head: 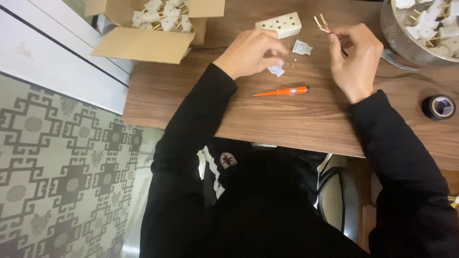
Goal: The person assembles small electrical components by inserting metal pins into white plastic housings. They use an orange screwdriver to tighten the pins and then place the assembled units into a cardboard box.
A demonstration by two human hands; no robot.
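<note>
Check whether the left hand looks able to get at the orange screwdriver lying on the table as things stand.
Probably yes. The orange screwdriver lies bare on the wooden table, just below the left hand, with nothing on or across it. Only a small white plastic piece sits near those fingers.

Open brown cardboard box (143,44) (flaps spread) at table's far-left corner
</note>
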